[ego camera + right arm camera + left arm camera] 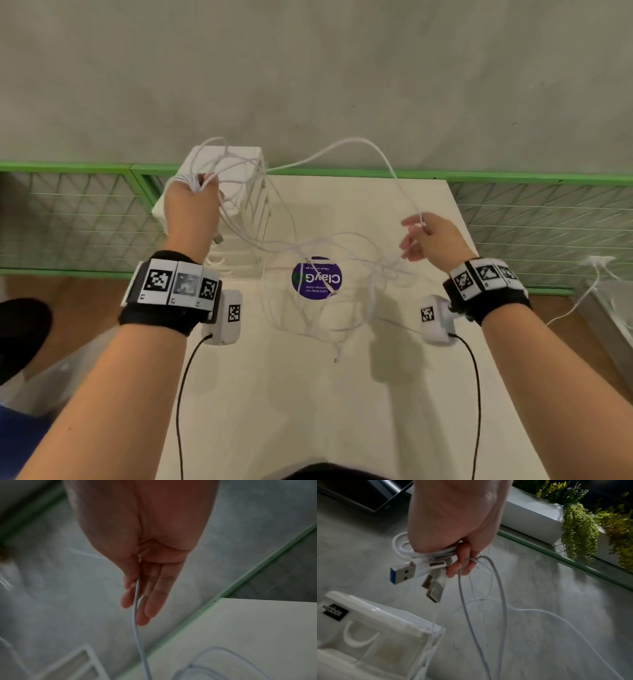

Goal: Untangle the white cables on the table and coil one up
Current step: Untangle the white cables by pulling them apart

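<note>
My left hand (191, 202) is raised over the table's far left and grips a bunch of white cable loops (426, 553); several USB plugs (402, 573) stick out below its fingers. One white cable (359, 144) arcs from that bunch across to my right hand (423, 236), which pinches it between thumb and fingers (137, 591) with the other fingers straight. More strands hang from the left hand down to a loose white tangle (325, 294) lying on the table around a purple sticker (317, 277).
A white plastic drawer box (246, 192) stands on the cream table (308, 411) right behind my left hand. A green railing with wire mesh (513, 178) runs along the table's far edge. Another white cable (582, 298) hangs at the right.
</note>
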{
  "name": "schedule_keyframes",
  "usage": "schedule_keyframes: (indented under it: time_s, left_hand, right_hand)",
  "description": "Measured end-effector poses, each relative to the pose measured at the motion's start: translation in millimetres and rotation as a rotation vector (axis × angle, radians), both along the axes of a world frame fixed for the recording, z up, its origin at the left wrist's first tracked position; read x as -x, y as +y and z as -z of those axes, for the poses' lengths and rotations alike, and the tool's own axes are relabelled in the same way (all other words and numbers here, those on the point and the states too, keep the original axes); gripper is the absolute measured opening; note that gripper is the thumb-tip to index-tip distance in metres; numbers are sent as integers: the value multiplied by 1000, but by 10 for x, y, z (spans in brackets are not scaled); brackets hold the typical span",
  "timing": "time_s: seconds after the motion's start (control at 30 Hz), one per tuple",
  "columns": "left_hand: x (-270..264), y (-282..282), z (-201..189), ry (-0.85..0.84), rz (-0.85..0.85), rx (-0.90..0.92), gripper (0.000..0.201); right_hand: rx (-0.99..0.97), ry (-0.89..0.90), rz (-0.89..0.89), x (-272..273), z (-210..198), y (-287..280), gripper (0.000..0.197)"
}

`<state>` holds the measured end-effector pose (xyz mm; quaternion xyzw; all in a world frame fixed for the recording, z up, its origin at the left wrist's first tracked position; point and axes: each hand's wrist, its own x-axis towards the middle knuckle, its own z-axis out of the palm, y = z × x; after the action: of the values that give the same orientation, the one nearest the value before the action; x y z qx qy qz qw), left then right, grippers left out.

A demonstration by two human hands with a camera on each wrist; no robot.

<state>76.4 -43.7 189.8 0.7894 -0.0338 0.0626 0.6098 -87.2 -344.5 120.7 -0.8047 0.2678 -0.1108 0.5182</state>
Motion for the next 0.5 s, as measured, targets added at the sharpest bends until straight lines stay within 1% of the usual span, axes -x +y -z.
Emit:
schedule_keyframes:
  time_s: [0.1,0.17,0.23,0.33,0.43,0.47,0.5]
  left_hand:
    - [106,-116,-40,53,23,-96,35]
    - [173,-163,-46,62,38,-178,37]
    - [240,-195,-53,84,90,-197,39]
    - [402,-244,-89,91,224,-223,37]
    - [542,-346,-106,110,382,-186,37]
    - [570,-391,-96,123,416,-169,44]
    - [603,-446,-97,131,438,-161,55]
  right_hand:
    - [-37,-231,-54,-234,-486,173,19]
    - [-62,-326,-98,-337,-755,307,18]
    - [-94,-404,-136,-411,-975,413,18]
    - [-156,-456,-176,-448,-1217,559,19]
    - [-206,-467,-219,-484,-1300,724,18]
    - [-214,-459,-235,-494,-1301,785,18]
    - [-219,-451,-252,-511,-1297,837,18]
